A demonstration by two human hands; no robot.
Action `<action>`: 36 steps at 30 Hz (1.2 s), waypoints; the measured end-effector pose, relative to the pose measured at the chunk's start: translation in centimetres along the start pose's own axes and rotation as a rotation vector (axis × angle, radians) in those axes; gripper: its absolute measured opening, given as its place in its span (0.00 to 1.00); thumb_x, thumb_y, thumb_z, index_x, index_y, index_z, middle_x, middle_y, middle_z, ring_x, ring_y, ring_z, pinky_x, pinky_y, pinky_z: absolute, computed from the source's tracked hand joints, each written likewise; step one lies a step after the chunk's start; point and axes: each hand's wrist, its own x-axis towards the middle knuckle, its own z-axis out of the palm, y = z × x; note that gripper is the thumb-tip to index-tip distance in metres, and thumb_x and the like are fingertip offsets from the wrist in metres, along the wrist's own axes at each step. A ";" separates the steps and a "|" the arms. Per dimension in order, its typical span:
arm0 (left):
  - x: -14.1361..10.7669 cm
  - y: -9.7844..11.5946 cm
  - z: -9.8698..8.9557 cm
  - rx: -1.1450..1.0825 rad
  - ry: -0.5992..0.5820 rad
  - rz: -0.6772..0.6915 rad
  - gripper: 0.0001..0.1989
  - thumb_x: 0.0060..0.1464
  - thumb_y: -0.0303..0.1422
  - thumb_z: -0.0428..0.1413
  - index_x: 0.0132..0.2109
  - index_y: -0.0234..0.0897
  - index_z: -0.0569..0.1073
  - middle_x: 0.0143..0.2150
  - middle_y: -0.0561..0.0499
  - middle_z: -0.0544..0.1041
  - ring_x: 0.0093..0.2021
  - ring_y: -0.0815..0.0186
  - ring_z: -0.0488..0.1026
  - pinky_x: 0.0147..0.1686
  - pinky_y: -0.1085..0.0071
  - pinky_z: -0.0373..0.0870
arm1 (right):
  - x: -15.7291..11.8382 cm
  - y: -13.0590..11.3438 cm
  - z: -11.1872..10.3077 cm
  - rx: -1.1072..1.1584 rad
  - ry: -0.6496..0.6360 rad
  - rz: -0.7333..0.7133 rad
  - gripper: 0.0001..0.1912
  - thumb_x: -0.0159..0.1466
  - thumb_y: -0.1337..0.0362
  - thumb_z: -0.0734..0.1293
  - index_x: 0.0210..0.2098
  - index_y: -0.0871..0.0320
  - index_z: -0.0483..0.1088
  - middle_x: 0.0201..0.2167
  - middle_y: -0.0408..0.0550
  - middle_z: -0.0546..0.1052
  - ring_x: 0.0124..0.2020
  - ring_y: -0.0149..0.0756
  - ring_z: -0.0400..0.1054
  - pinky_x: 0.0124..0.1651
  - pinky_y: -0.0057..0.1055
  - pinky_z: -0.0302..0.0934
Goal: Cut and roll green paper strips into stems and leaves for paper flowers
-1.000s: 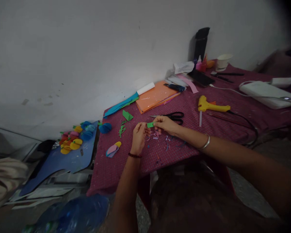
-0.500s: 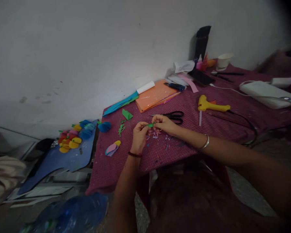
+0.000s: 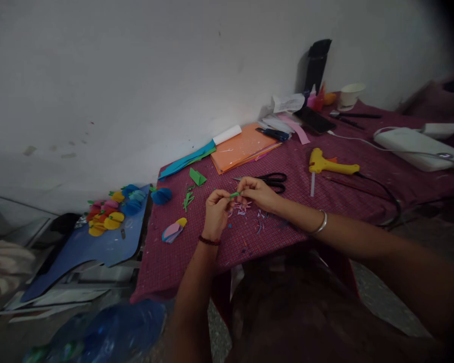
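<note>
A small strip of green paper (image 3: 234,194) is stretched between my two hands, above the red checked tablecloth. My left hand (image 3: 217,212) pinches its left end between thumb and fingers. At its other end, my right hand (image 3: 257,193) closes thumb and fingertips on it. Black-handled scissors (image 3: 274,181) lie just behind my right hand, their blades partly covered. Pink and blue paper scraps (image 3: 244,209) are scattered under my hands. To the left lie green paper cuttings (image 3: 188,200), a folded green paper piece (image 3: 197,176) and a small stack of coloured paper ovals (image 3: 173,230).
A yellow glue gun (image 3: 331,164) with a cord rests at the right. Orange sheets (image 3: 242,148), a box cutter (image 3: 272,134) and a phone (image 3: 314,120) lie along the wall. Colourful paper ornaments (image 3: 109,217) sit on a blue board (image 3: 94,249) left of the table (image 3: 155,269).
The green strip now looks narrower, folded or rolled between my fingertips. Both hands keep their grip and place; the view has shifted slightly.
</note>
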 end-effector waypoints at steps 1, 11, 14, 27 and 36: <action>0.0 0.0 0.0 -0.005 -0.003 0.004 0.06 0.40 0.28 0.58 0.29 0.37 0.68 0.22 0.58 0.68 0.21 0.76 0.66 0.20 0.79 0.58 | 0.0 -0.1 0.1 -0.006 -0.003 -0.002 0.06 0.51 0.70 0.67 0.29 0.59 0.66 0.20 0.39 0.76 0.17 0.25 0.67 0.21 0.22 0.62; -0.3 0.4 0.2 -0.054 -0.079 0.056 0.04 0.40 0.31 0.56 0.25 0.35 0.68 0.25 0.55 0.68 0.20 0.76 0.63 0.15 0.79 0.53 | -0.4 -0.6 0.3 -0.115 -0.035 -0.047 0.04 0.53 0.69 0.66 0.29 0.60 0.66 0.21 0.40 0.76 0.19 0.27 0.69 0.23 0.22 0.63; -0.3 0.3 0.1 -0.044 -0.076 0.046 0.09 0.45 0.35 0.57 0.26 0.36 0.66 0.24 0.55 0.67 0.19 0.77 0.62 0.15 0.79 0.53 | -0.5 -0.9 0.3 -0.170 -0.043 -0.065 0.03 0.53 0.69 0.65 0.28 0.60 0.66 0.21 0.40 0.75 0.19 0.26 0.69 0.23 0.22 0.63; 0.0 -0.2 0.1 0.055 -0.104 -0.041 0.10 0.44 0.28 0.57 0.33 0.38 0.62 0.20 0.61 0.65 0.15 0.79 0.58 0.14 0.81 0.48 | -0.4 -0.7 0.4 -0.160 -0.121 0.026 0.03 0.56 0.68 0.62 0.31 0.60 0.65 0.21 0.41 0.75 0.20 0.27 0.70 0.22 0.22 0.62; 0.2 -0.6 0.0 0.122 -0.063 0.002 0.08 0.43 0.26 0.54 0.32 0.38 0.62 0.18 0.63 0.62 0.14 0.78 0.58 0.14 0.81 0.48 | -0.4 -0.6 0.3 -0.196 -0.127 0.053 0.06 0.60 0.65 0.64 0.35 0.58 0.61 0.20 0.39 0.75 0.19 0.28 0.71 0.22 0.22 0.62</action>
